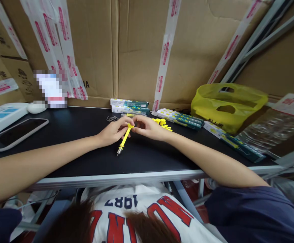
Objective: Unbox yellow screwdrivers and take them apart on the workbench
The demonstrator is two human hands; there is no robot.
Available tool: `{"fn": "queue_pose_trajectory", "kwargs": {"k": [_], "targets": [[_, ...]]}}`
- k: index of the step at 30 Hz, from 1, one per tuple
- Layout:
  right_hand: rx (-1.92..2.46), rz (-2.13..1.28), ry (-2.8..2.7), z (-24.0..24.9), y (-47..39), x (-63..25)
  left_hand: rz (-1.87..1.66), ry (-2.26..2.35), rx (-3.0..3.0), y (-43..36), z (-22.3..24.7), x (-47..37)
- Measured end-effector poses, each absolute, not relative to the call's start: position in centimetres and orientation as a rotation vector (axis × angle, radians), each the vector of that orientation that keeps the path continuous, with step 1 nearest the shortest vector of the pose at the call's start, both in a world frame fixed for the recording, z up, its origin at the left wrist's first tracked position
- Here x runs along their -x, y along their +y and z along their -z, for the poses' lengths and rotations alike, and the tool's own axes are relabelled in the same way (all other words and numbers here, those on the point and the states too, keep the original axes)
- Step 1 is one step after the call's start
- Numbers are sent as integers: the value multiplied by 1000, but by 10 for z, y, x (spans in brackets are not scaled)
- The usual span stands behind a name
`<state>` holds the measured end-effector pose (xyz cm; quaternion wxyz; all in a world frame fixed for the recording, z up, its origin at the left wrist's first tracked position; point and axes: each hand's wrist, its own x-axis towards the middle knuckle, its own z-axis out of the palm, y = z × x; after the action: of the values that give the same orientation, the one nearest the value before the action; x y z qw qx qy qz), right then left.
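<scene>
A yellow pen [125, 137] with a metal cone tip slants down toward me above the black tabletop. My left hand [113, 131] is closed around its upper part, thumb and fingers pinching it. Fingers of my right hand [148, 128] are pressed together at the pen's top end, partly hiding it. Just behind my right wrist lie several small yellow plastic parts [163, 122], some round and some thin. Thin wire-like pieces [112, 118] rest beyond my left hand.
Slim green-and-white boxes [130, 105] stand stacked at the back, with more boxes [179, 118] to the right. A yellow plastic bag [228, 111] and clear plastic packaging [273, 125] sit at the right. On the left are a phone [18, 133] and a white power strip [7, 116].
</scene>
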<state>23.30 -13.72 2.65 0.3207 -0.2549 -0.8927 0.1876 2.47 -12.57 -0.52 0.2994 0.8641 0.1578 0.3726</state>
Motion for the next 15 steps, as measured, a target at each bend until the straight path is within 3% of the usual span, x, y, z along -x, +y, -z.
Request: {"fn": "queue_pose_trajectory", "kwargs": {"k": [8, 15], "targets": [[807, -672, -2251, -22, -137, -231, -875, 441, -2165, -130, 0, -23], [866, -409, -2183, -26, -133, -236, -764, 494, -2003, -133, -2, -27]]}}
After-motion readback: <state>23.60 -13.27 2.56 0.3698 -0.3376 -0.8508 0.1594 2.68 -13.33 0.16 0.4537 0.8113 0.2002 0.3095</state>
